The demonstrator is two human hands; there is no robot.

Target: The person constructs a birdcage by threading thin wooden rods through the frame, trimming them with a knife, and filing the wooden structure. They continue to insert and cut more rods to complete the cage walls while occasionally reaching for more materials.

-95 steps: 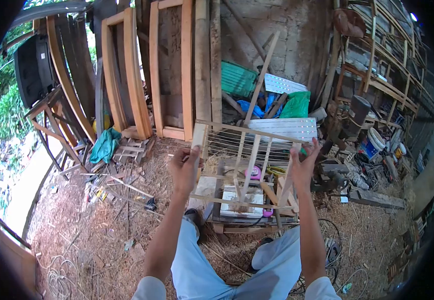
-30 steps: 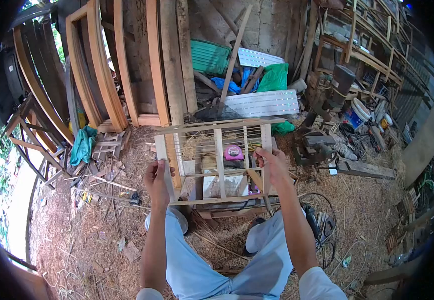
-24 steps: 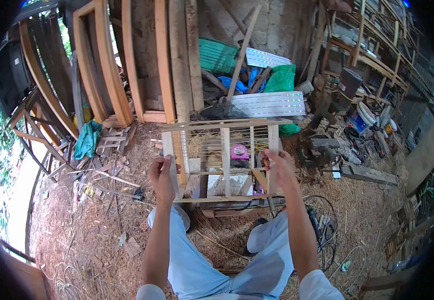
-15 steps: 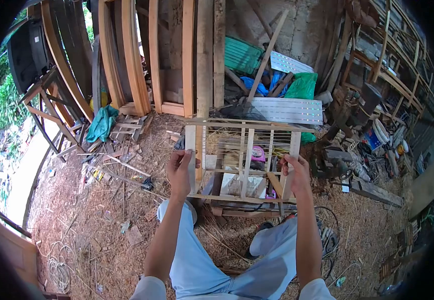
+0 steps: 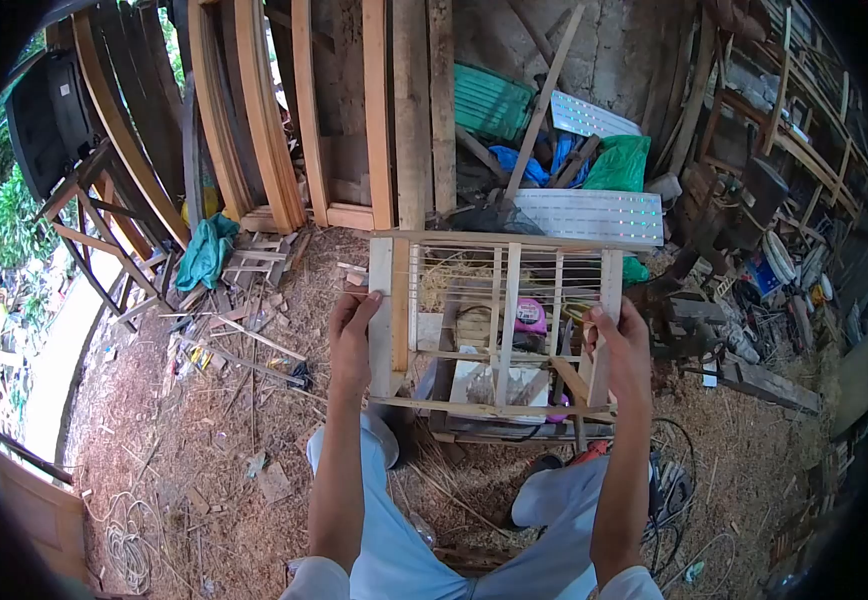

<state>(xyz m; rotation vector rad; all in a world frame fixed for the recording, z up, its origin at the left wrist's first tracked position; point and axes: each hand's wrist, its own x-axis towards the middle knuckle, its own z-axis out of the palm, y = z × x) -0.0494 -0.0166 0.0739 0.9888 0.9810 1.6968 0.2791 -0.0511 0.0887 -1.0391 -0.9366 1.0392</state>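
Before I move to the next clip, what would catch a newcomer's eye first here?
The slatted wooden frame, held at its sides by the left hand and right hand, fills the middle. A bright pink object shows through it. Beyond, toward the wall, lies glossy green plastic.

A low wooden bench (image 5: 459,427) carries a white slab (image 5: 474,385) smeared with brown, a round pink-cased item (image 5: 530,312) lying beyond the slab, and a second pink object (image 5: 558,402), partly hidden, near the slab's right end. The earthen-coloured floor (image 5: 244,430), strewn with wood shavings, supports the bench and, at lower left, a loose coil of pale cord (image 5: 129,540) and a flat squarish offcut (image 5: 274,482). Scrap wood (image 5: 254,262) lies heaped at upper left, with thin sticks nearer the viewer, while a thick timber beam (image 5: 769,385) rests at right.
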